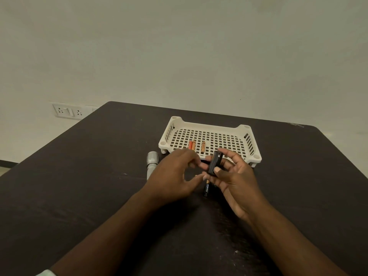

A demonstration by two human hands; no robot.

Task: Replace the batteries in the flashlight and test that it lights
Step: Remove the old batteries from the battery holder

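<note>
The right hand (234, 176) grips the black battery holder (215, 163) — the left hand's (173, 174) fingers (203, 166) touch it, loosely curled — above a Duracell battery (206, 189) on the table (89, 176).

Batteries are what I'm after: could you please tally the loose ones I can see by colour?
Orange batteries, in the white tray: 3
Black battery, on the table under the hands: 1
Total: 4

Your single head camera looks forward and down, close over the dark table (79, 176), wall (179, 46) beyond.
</note>
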